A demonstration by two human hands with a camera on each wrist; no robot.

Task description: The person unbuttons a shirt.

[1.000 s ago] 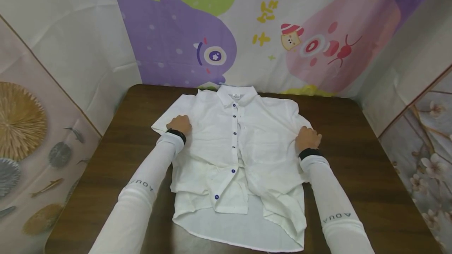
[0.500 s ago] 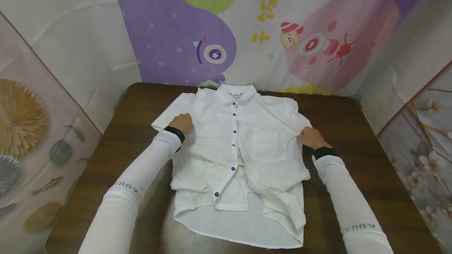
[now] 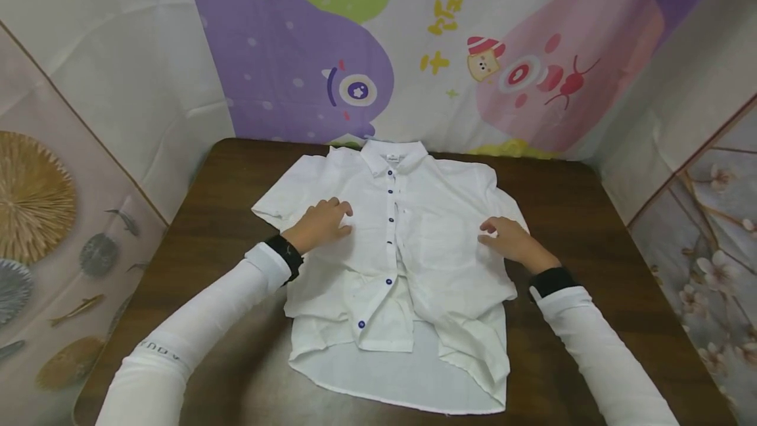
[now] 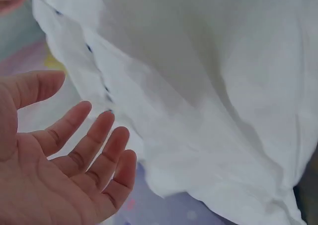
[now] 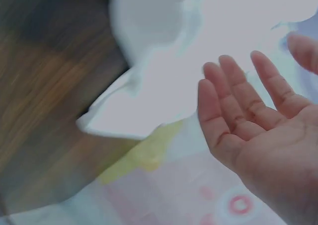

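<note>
A white short-sleeved shirt (image 3: 367, 242) with dark blue buttons lies front up on the table, its collar at the far side and its lower front rumpled over the back hem. Above the shirt's left chest is my left hand (image 3: 321, 223), fingers relaxed and spread, holding nothing; the left wrist view shows its bare palm (image 4: 64, 170). My right hand (image 3: 513, 238) hovers by the shirt's right side, below the sleeve, with loosely bent fingers and nothing in them. In the right wrist view its palm (image 5: 283, 150) faces the camera, apart from the white cloth.
The brown wooden table (image 3: 591, 281) has rounded corners. A cartoon-printed cloth (image 3: 426, 110) hangs right behind its far edge. Patterned panels stand at the left and right sides.
Both hands have let go of the shirt's sides near the sleeves and moved inward over it, their fingers loosening. The shirt itself lies almost as before.
</note>
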